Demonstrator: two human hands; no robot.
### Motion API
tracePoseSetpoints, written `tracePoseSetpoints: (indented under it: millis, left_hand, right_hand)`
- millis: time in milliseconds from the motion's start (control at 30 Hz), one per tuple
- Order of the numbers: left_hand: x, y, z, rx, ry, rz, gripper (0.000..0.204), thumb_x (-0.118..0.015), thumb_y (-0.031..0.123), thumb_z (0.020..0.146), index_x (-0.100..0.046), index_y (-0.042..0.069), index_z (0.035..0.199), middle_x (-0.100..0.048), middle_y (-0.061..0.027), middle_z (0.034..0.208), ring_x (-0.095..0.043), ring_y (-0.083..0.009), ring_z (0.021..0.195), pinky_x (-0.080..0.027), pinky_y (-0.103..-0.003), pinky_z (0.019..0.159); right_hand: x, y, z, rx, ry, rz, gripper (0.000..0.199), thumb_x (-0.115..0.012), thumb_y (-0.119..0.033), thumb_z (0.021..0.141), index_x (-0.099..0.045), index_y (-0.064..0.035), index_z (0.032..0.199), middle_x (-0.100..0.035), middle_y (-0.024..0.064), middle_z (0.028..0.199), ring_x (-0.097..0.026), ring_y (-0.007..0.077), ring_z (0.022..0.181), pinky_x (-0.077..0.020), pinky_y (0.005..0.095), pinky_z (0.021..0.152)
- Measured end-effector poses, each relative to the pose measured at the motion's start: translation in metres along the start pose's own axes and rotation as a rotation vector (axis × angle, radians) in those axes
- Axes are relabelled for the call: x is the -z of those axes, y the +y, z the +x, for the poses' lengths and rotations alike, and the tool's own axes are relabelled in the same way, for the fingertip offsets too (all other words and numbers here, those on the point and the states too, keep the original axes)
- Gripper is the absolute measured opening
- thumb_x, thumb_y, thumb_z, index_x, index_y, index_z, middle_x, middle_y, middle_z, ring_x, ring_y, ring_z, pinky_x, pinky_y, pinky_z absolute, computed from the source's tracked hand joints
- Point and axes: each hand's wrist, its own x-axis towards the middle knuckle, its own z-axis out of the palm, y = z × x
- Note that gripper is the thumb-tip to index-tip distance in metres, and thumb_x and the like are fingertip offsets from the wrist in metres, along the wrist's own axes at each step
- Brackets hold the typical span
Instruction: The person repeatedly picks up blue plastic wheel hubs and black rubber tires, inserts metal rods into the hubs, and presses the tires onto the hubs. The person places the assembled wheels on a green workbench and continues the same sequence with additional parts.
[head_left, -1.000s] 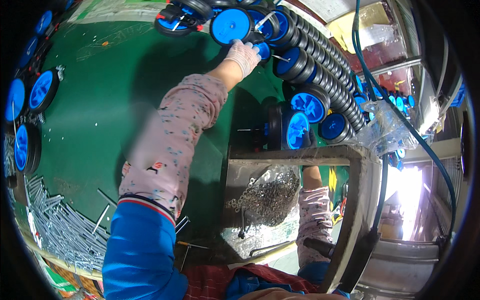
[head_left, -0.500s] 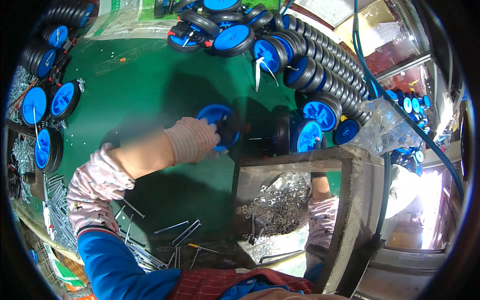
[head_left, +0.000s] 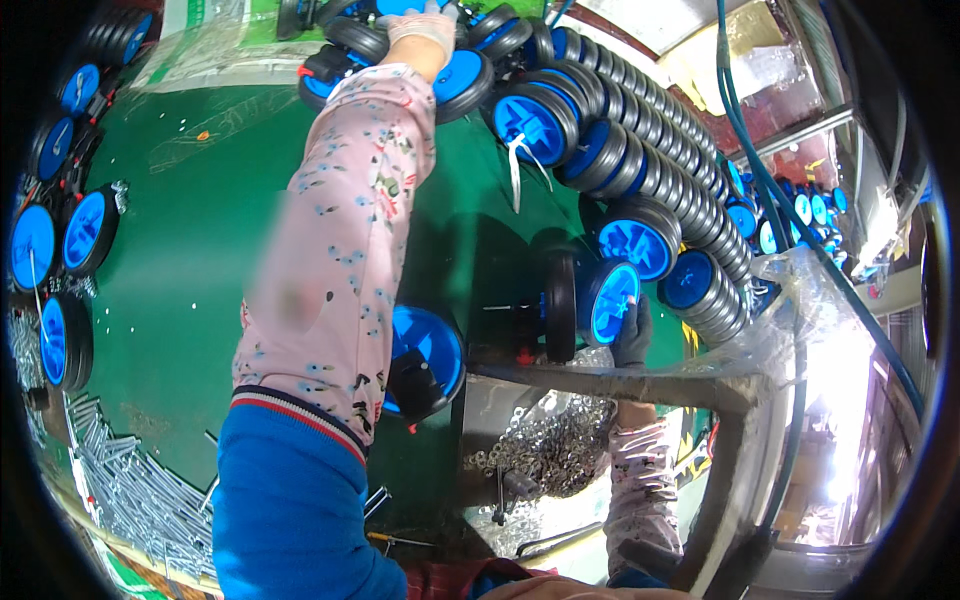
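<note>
My left hand [head_left: 423, 24], in a pale glove, reaches far across the green table [head_left: 190, 290] into a heap of black-tyred blue wheels [head_left: 470, 75]. Its fingers rest on one of them, and the grip is hidden at the picture's edge. My right hand [head_left: 632, 335], in a dark glove, grips the rim of a blue wheel [head_left: 612, 298]. That wheel stands upright on an axle beside a black wheel [head_left: 560, 305]. Another blue wheel [head_left: 428, 358] lies on the table, half under my left sleeve.
A metal bin of small washers [head_left: 555, 455] sits below the axle. Steel rods [head_left: 120, 495] lie at the lower left, more blue wheels [head_left: 60, 240] along the left edge. A long curved row of wheels [head_left: 660, 150], blue hoses [head_left: 765, 170] and plastic sheeting [head_left: 790, 320] fill the right.
My left hand left a blue wheel lying on the table near the bin and stretched back up to the far heap of wheels. My right hand rose from the bin to the upright wheel.
</note>
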Motion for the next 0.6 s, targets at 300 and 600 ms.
tracePoseSetpoints:
  millis: [300,600]
  left_hand:
    - [-0.014,-0.033,-0.042,-0.153,0.046,-0.290,0.020,-0.049,0.012,0.093,-0.059,0.010,0.110,-0.067,-0.0218,0.100,-0.066,-0.0411,0.093,-0.053,-0.049,0.083]
    - [0.139,-0.071,-0.239,-0.722,-0.571,-0.324,0.074,-0.086,0.019,0.066,-0.052,0.004,0.130,-0.058,-0.0172,0.126,-0.058,-0.0388,0.115,-0.049,-0.044,0.096]
  right_hand:
    - [0.004,-0.016,0.002,-0.426,-0.060,0.350,0.035,-0.054,-0.032,0.101,-0.059,0.0006,0.112,-0.063,0.0077,0.093,-0.054,0.0126,0.079,-0.0448,0.0286,0.065]
    - [0.001,-0.020,0.005,-0.790,-0.076,0.622,0.033,-0.053,-0.029,0.101,-0.057,-0.0005,0.117,-0.063,0.0177,0.100,-0.059,0.0241,0.085,-0.0486,0.0356,0.072]
